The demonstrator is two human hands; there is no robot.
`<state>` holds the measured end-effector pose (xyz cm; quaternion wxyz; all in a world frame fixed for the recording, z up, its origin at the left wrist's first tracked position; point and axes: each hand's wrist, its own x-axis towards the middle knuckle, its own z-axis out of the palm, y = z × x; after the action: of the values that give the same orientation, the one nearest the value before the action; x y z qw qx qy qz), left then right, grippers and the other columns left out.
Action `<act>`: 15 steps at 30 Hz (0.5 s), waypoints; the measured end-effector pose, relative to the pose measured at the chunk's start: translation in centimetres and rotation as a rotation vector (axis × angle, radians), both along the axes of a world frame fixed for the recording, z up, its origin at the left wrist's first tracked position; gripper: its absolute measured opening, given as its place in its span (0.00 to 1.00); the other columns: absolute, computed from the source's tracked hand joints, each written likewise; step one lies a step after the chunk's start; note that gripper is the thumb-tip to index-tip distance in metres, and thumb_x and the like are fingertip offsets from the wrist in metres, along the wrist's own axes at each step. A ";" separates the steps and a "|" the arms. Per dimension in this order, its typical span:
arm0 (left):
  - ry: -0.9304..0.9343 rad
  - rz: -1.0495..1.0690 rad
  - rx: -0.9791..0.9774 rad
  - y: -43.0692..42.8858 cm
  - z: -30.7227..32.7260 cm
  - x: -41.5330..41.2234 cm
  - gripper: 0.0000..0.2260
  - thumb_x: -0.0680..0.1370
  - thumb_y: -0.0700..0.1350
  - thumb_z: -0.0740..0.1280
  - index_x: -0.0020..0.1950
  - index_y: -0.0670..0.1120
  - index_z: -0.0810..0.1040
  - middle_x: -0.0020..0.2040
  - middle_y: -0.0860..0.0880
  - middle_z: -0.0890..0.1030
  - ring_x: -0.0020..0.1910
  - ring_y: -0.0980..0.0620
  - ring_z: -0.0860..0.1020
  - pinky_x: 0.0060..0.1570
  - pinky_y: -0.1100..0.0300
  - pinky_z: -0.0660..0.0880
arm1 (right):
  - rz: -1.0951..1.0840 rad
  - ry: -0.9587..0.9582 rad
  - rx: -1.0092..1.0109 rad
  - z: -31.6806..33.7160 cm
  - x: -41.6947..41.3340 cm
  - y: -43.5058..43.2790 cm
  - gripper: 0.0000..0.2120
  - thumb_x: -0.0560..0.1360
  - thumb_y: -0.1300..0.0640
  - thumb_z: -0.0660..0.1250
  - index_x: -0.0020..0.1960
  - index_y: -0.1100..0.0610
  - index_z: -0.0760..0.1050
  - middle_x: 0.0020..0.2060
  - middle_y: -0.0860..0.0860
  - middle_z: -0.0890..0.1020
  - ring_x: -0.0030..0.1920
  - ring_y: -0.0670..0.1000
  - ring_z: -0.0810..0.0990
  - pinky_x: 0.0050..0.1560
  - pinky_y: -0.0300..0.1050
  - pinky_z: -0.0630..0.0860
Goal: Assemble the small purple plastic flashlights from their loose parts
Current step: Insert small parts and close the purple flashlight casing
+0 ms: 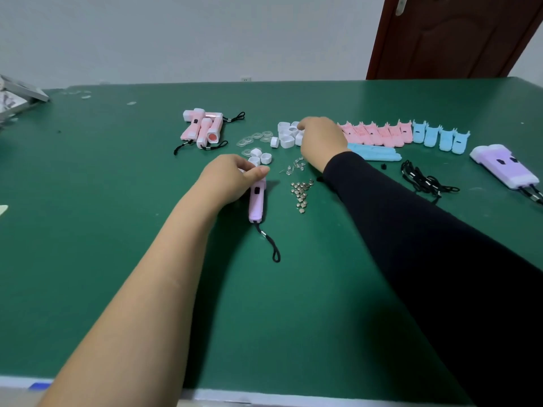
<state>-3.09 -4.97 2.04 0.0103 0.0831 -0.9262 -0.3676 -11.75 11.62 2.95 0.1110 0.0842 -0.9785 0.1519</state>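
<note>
Left grip (pixel 235 174) pinching top of purple flashlight (pixel 256 201) on bench (pixel 117 201), strap (pixel 271 245) trailing near, right grip (pixel 320 139) over white caps (pixel 286 138) farther back, can't tell if holding any, button cells (pixel 301 193) just right of flashlight

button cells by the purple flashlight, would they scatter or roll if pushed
Likely scatter: the button cells lie loose in a heap. Flat discs, so probably slide, not roll. Shiny and tiny, perhaps slippery to pinch.
</note>
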 end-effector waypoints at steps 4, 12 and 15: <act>0.073 0.037 0.004 -0.1 0.2 -0.2 0.14 0.79 0.59 0.64 0.57 0.51 0.80 0.49 0.52 0.79 0.49 0.52 0.76 0.47 0.61 0.67 | -0.032 -0.006 0.106 -0.2 -1.6 -0.5 0.21 0.76 0.71 0.56 0.65 0.58 0.74 0.61 0.60 0.75 0.59 0.61 0.75 0.52 0.48 0.71; 0.185 0.062 -0.016 0.5 0.3 -0.3 0.10 0.80 0.52 0.63 0.56 0.50 0.80 0.45 0.55 0.78 0.46 0.55 0.75 0.40 0.63 0.66 | 0.067 0.070 0.251 -0.4 -2.4 -0.6 0.15 0.75 0.70 0.59 0.59 0.61 0.74 0.53 0.60 0.79 0.54 0.61 0.76 0.45 0.47 0.68; 0.235 0.079 0.007 0.5 0.4 -0.1 0.09 0.80 0.49 0.64 0.57 0.50 0.80 0.46 0.56 0.78 0.48 0.55 0.76 0.41 0.64 0.67 | 0.081 0.041 0.130 0.1 -2.1 -0.3 0.12 0.75 0.67 0.61 0.58 0.61 0.74 0.53 0.57 0.80 0.54 0.59 0.77 0.48 0.46 0.71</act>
<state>-3.21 -4.43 2.43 0.1329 0.0757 -0.9134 -0.3772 -13.85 11.36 3.06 0.1192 0.1339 -0.9796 0.0907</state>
